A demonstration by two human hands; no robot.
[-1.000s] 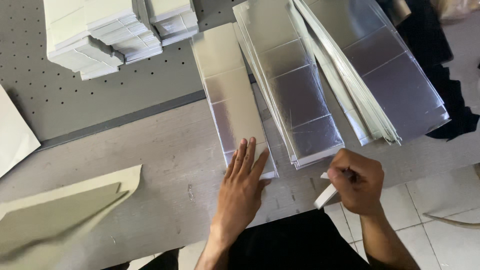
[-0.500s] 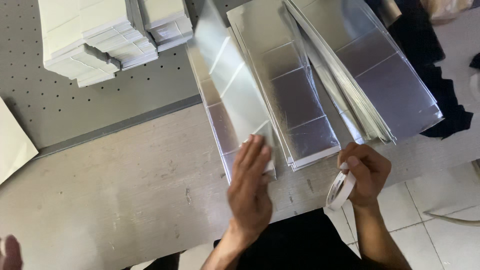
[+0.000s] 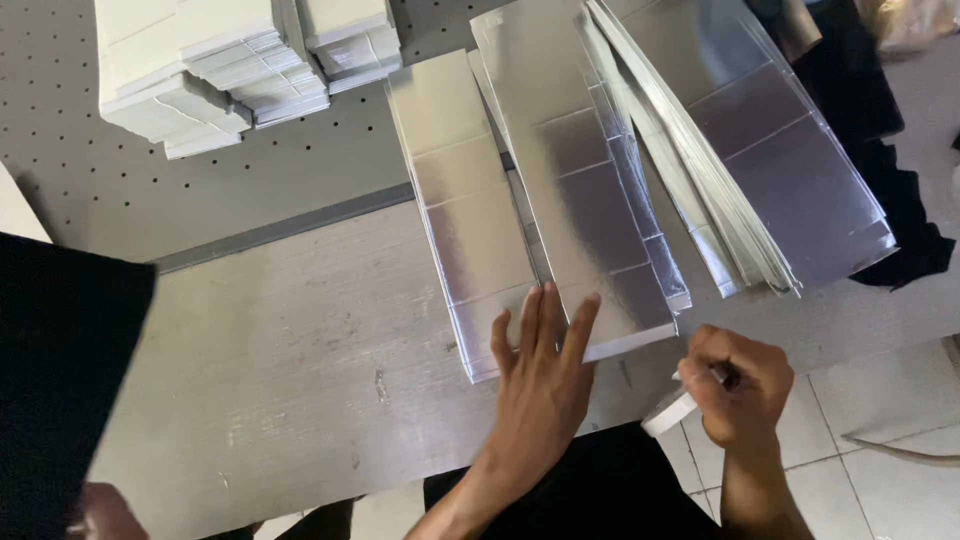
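My left hand (image 3: 540, 385) lies flat, fingers together, pressing the near end of a long silver foil-faced card (image 3: 570, 170) that lies on a stack of similar cards (image 3: 465, 215) on the grey table (image 3: 300, 350). My right hand (image 3: 735, 385) hovers just past the table's near edge, closed around a white roll of tape (image 3: 668, 410). A third, thicker pile of silver cards (image 3: 760, 150) fans out to the right.
Stacks of folded white cartons (image 3: 210, 70) stand at the back left on a perforated grey board (image 3: 90, 190). A black sheet (image 3: 60, 380) covers the left edge, with another person's hand (image 3: 100, 510) below it. Dark cloth (image 3: 900, 200) hangs at the right; tiled floor lies below.
The top silver card, lifted and tilted half a second ago, now lies flat over the middle stack under my left hand. A black sheet has entered at the left, where cream card lay before.
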